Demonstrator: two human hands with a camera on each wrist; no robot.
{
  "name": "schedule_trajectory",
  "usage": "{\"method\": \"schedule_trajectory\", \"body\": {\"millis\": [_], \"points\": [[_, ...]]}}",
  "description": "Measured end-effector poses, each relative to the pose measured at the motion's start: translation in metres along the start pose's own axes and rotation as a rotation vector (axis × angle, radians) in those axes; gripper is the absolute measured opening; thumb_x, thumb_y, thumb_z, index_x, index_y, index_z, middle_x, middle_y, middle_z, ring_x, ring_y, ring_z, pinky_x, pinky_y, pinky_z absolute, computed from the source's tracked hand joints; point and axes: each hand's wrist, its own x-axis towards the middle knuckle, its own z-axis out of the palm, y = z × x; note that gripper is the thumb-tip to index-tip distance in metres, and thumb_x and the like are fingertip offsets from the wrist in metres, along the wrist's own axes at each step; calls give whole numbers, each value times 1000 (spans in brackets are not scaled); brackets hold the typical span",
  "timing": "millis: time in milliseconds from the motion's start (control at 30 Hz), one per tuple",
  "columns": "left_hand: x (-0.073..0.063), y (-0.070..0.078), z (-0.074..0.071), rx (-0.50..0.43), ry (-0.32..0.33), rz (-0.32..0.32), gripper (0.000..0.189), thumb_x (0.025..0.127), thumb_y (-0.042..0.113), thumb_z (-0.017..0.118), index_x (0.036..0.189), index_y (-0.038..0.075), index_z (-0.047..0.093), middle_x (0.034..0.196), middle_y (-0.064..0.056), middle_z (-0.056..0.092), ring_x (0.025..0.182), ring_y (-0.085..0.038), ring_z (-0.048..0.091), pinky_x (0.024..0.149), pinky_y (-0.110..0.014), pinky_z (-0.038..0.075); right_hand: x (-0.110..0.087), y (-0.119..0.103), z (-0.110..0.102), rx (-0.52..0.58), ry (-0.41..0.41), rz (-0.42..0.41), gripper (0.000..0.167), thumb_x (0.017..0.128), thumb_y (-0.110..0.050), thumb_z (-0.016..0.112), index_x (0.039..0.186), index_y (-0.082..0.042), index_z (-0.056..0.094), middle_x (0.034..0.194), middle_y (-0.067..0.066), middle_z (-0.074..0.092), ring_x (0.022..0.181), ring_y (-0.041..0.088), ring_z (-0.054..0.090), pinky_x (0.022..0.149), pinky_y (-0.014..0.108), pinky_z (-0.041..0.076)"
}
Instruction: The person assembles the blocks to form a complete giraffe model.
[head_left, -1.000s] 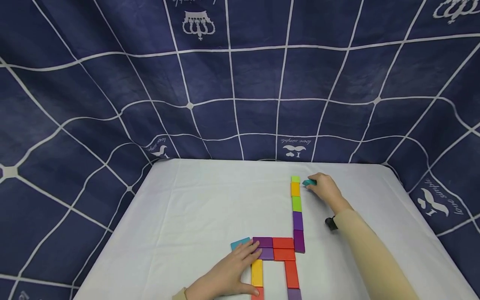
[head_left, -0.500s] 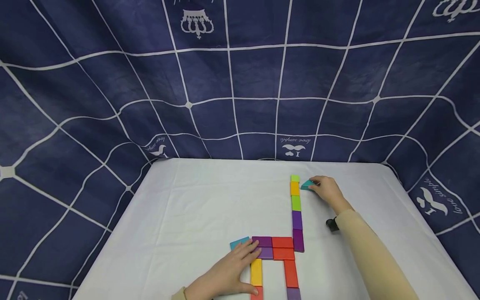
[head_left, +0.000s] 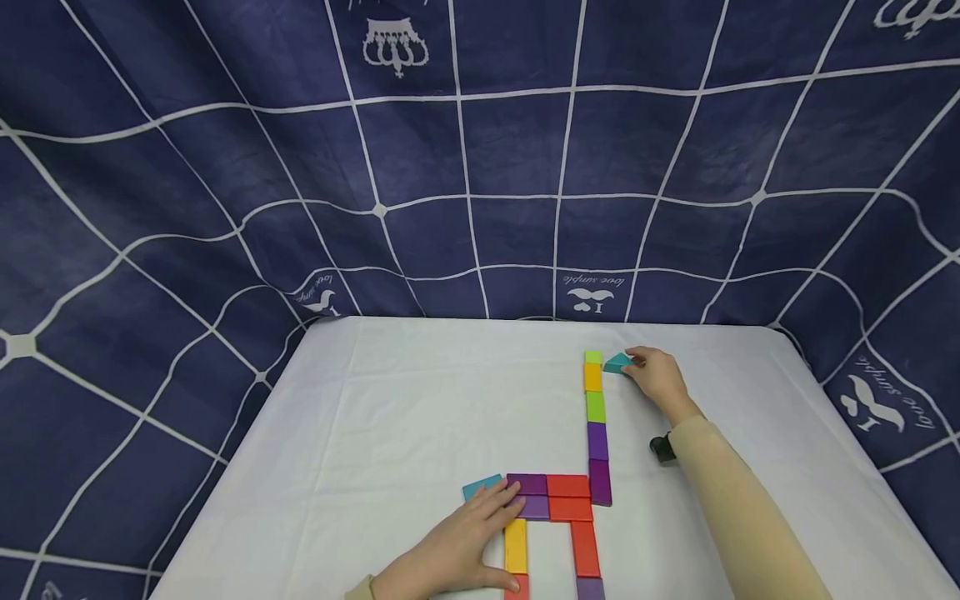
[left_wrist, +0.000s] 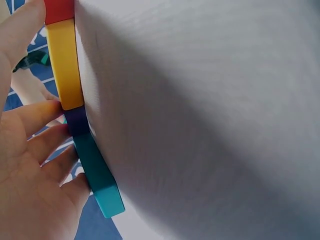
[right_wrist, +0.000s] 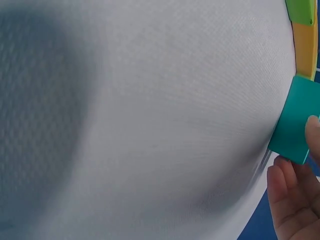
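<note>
My right hand (head_left: 660,382) pinches a teal triangular block (head_left: 617,364) between thumb and fingers, just right of the top of a column of flat coloured blocks. That column runs from a light green block (head_left: 593,357) through an orange block (head_left: 592,377) and a green block (head_left: 596,407) down to a dark purple block (head_left: 600,483). Fingers spread, my left hand (head_left: 457,537) rests on the left side of the lower layout. Around it are a blue block (head_left: 482,486), a purple block (head_left: 527,483) and a yellow block (head_left: 515,546); it partly covers the blue one.
Two red blocks lie stacked in rows beside the purple ones, the upper red block (head_left: 568,486) near the column's foot. Another red block (head_left: 585,548) runs down toward the near edge. A white cloth (head_left: 405,408) covers the table, and a dark blue checked curtain (head_left: 517,158) surrounds it.
My right hand has turned the teal block beside the column's top, so more of its triangular face shows. The left hand has stayed in place.
</note>
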Motion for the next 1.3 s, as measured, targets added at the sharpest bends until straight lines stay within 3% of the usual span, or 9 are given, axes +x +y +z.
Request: {"method": "schedule_trajectory", "body": {"millis": [133, 333, 633, 867, 1300], "points": [[1, 0, 0, 9, 9, 2, 94, 82, 71, 60, 152, 11, 39, 161, -5, 31, 149, -27, 28, 117, -50, 33, 2, 0, 1, -8, -9, -42, 42, 94, -13, 67, 133, -2, 60, 119, 25, 63, 104, 38, 59, 96, 52, 49], [1, 1, -1, 16, 10, 2, 94, 81, 71, 60, 151, 11, 39, 161, -6, 32, 149, -27, 28, 117, -50, 33, 3, -4, 1, -17, -16, -70, 33, 95, -12, 64, 126, -2, 66, 123, 25, 62, 104, 38, 59, 98, 54, 48], [1, 2, -3, 20, 2, -4, 94, 81, 71, 59, 151, 12, 39, 161, -5, 31, 150, -27, 27, 117, -50, 34, 5, -11, 6, -27, 38, -20, 33, 97, -9, 61, 128, 1, 64, 129, 27, 59, 122, 45, 54, 106, 56, 43], [1, 2, -1, 16, 7, 2, 95, 82, 71, 59, 151, 11, 39, 161, -6, 31, 149, -28, 28, 117, -50, 33, 5, -13, 10, -28, 76, -7, 32, 97, -6, 60, 127, 2, 63, 130, 27, 59, 123, 44, 54, 107, 54, 43], [2, 0, 1, 11, 10, 2, 95, 82, 71, 59, 152, 11, 39, 162, -6, 30, 150, -27, 27, 117, -51, 33, 8, -17, 13, -11, 63, 9, 32, 97, -5, 58, 129, 2, 62, 132, 26, 58, 126, 43, 52, 109, 53, 42]]}}
